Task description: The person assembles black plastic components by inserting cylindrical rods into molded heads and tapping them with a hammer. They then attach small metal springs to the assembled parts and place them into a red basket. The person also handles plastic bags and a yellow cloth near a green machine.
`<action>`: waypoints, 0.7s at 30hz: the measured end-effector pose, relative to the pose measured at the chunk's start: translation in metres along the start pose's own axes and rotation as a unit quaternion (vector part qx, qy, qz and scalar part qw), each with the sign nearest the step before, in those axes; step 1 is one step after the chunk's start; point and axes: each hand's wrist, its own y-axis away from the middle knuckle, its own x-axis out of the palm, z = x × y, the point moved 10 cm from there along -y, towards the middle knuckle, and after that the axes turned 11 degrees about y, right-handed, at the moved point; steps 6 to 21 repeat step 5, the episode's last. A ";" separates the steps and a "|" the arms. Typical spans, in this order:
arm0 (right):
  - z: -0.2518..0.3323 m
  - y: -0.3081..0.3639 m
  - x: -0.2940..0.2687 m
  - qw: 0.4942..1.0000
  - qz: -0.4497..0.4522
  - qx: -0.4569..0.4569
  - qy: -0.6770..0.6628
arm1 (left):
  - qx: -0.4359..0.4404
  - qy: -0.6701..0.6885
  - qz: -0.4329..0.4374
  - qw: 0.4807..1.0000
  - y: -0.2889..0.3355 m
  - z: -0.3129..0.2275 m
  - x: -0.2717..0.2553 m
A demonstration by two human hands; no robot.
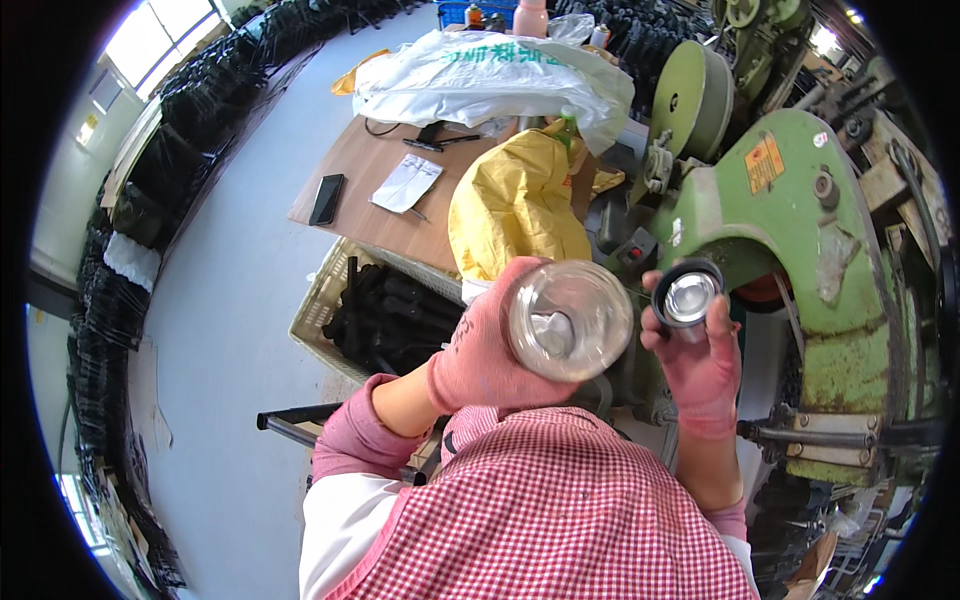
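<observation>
My left hand (480, 345), in a pink work glove, is wrapped round a clear, wide-mouthed bottle (572, 318) held up close in front of my chest. Its round end faces up at the view, and something pale shows inside. To the right of it my right hand (698, 365), also gloved in pink with bare fingertips, grips a round lid (690, 295) with a black rim and a shiny silver inside. Lid and bottle are apart, with a small gap between them.
A green press machine (800, 190) stands close at the right. Ahead, a wooden table (350, 165) bears a phone (326, 199), paper (407, 183), a yellow bag (525, 205) and a white sack (480, 80). Below it sits a crate (318, 290) of black parts (385, 320).
</observation>
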 end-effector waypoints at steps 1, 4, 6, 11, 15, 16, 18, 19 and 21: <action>-0.009 0.006 -0.007 1.000 -0.017 0.017 -0.014 | 0.033 -0.018 0.023 0.999 -0.001 -0.017 -0.001; -0.033 0.017 -0.016 0.992 -0.025 0.059 -0.108 | 0.053 0.088 0.039 0.994 0.000 -0.045 0.001; -0.046 0.021 -0.020 0.983 -0.040 0.102 -0.146 | 0.081 0.116 0.057 0.988 -0.003 -0.054 0.003; -0.046 0.021 -0.020 0.983 -0.040 0.102 -0.146 | 0.081 0.116 0.057 0.988 -0.003 -0.054 0.003; -0.046 0.021 -0.020 0.983 -0.040 0.102 -0.146 | 0.081 0.116 0.057 0.988 -0.003 -0.054 0.003; -0.046 0.021 -0.020 0.983 -0.040 0.102 -0.146 | 0.081 0.116 0.057 0.988 -0.003 -0.054 0.003; -0.046 0.021 -0.020 0.983 -0.040 0.102 -0.146 | 0.081 0.116 0.057 0.988 -0.003 -0.054 0.003; -0.046 0.021 -0.020 0.983 -0.040 0.102 -0.146 | 0.081 0.116 0.057 0.988 -0.003 -0.054 0.003; -0.046 0.021 -0.020 0.983 -0.040 0.102 -0.146 | 0.081 0.116 0.057 0.988 -0.003 -0.054 0.003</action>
